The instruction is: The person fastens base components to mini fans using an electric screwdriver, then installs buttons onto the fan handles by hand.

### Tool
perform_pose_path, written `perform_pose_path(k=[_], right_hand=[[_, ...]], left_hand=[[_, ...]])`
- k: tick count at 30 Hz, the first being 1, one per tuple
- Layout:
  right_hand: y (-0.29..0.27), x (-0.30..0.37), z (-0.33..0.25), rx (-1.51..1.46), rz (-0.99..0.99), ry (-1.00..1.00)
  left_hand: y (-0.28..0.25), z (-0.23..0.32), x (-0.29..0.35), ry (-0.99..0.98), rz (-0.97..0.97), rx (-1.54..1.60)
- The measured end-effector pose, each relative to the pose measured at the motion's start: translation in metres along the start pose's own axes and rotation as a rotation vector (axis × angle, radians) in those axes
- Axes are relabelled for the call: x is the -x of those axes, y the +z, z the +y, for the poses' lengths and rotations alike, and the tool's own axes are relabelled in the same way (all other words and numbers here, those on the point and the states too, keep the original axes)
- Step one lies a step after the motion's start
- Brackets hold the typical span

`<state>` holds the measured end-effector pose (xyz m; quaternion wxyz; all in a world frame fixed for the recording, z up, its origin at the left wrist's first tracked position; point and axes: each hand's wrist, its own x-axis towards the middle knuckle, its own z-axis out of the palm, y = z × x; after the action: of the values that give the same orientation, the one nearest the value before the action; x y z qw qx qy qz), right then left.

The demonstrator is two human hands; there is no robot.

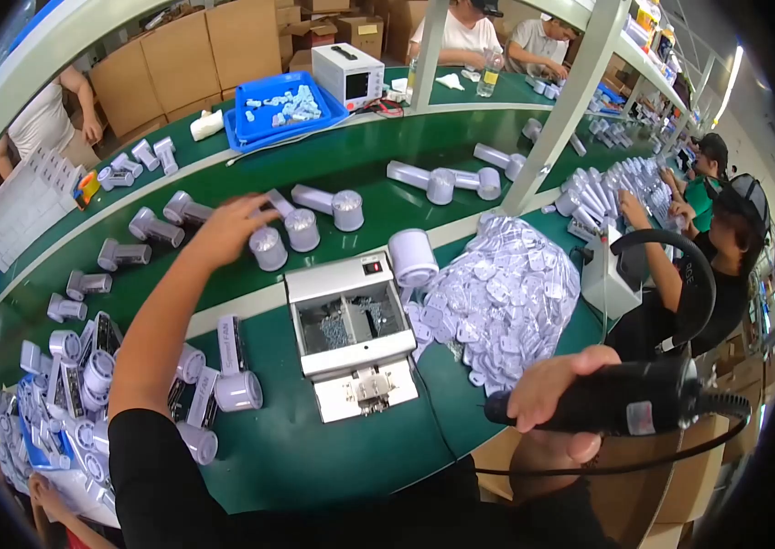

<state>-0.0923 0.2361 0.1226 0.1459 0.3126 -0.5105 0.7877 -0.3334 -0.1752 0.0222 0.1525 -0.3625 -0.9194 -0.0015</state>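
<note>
While the left arm (168,320) reaches forward over the table (273,448), the left hand (230,222) hovers, back upward, above the green strip (378,240) beyond a pale rail (241,306). Its fingers, slightly spread, lie at the handle of a pale lilac device (302,231) with a round head; whether they grip it cannot be told. At the lower right, the right hand (552,393) wraps its fingers around a black power tool (621,401), held nearly level, tip leftward, cable (724,403) at the right end.
</note>
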Motion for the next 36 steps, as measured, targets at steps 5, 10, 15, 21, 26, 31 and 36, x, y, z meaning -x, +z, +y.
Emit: perform_pose_path(k=[5, 10, 15, 21, 26, 31, 36], right_hand=[[0.015, 0.003, 0.014, -0.115, -0.017, 0.186], [0.025, -0.003, 0.003, -0.074, -0.076, 0.334], [0.019, -0.016, 0.007, 0.031, -0.255, 0.382], [-0.058, 0.0, 0.03, 0.75, -0.352, 0.079], [-0.114, 0.045, 0.058, 1.414, -0.458, 0.203], [-0.091, 0.044, 0.087, 1.644, -0.43, 0.013], [-0.097, 0.039, 0.129, 1.798, -0.462, -0.074]], left_hand=[[0.014, -0.001, -0.009, -0.188, -0.095, -0.042], [0.02, -0.006, 0.026, -0.327, -0.14, -0.17], [0.014, -0.007, 0.031, -0.532, -0.252, -0.195], [-0.095, 0.028, 0.064, -0.418, 0.256, -0.077], [-0.188, 0.112, 0.115, -0.474, 0.678, 0.125], [-0.16, 0.246, 0.174, -0.739, 1.104, 0.399], [-0.088, 0.335, 0.151, -0.719, 0.934, 0.72]])
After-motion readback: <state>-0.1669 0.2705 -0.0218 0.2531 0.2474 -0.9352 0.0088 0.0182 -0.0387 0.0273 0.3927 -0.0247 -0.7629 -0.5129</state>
